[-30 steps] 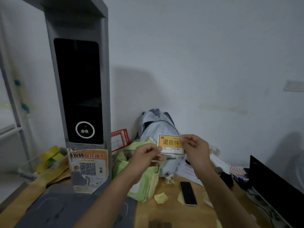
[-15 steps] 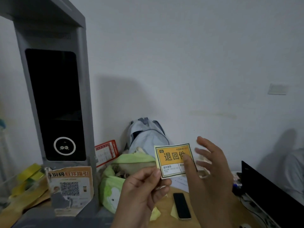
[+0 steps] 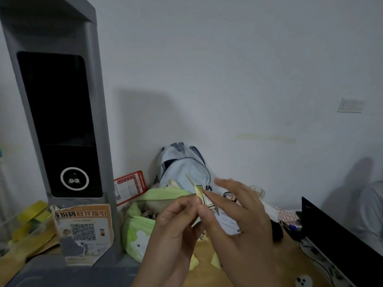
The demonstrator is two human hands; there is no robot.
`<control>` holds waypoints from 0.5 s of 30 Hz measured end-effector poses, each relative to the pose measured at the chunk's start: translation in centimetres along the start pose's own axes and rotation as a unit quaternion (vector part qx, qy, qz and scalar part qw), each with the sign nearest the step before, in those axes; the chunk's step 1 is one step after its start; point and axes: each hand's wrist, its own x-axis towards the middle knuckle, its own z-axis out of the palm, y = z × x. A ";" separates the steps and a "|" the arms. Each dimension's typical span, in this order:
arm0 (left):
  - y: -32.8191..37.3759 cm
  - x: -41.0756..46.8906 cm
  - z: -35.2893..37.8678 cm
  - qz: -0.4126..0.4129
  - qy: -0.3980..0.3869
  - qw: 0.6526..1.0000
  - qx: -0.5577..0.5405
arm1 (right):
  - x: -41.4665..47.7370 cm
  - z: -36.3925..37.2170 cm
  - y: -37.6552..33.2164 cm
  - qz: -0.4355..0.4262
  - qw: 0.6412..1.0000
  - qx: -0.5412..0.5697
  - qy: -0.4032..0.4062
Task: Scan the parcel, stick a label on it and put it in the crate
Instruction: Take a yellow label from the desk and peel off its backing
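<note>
A yellow label (image 3: 204,196) with a dark border is pinched between my two hands, bent and seen nearly edge-on. My left hand (image 3: 176,230) grips its lower edge with thumb and forefinger. My right hand (image 3: 238,220) touches the label's right side with thumb and forefinger, its other fingers spread. The tall grey scanner tower (image 3: 62,125) with a dark screen stands at the left on a grey base (image 3: 62,272). I see neither a parcel nor a crate.
A green plush bag (image 3: 138,228) and a pale blue backpack (image 3: 184,168) lie behind my hands. A QR notice (image 3: 85,226) leans on the scanner, a red card (image 3: 129,187) beside it. A dark laptop (image 3: 339,235) sits at the right, yellow tape rolls (image 3: 33,212) at the left.
The label faced me flat before; now it is bent and turned edge-on. My right hand has come back onto it. The view shifted right and my hands sit lower and closer.
</note>
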 end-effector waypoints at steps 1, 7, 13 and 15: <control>0.0 -0.1 0.2 -0.002 0.000 1.000 0.003 | 0.0 -0.1 -0.1 0.005 1.000 0.000 -0.024; 0.2 0.2 1.5 0.079 -0.029 0.990 0.116 | 1.3 -0.8 -0.4 0.033 0.994 0.084 -0.064; 1.4 2.0 2.8 0.134 -0.019 0.964 0.229 | 3.4 -0.7 -0.7 0.087 0.980 0.168 -0.059; 1.7 2.2 3.3 0.138 -0.016 0.958 0.249 | 3.9 -0.8 -0.8 0.096 0.978 0.180 -0.055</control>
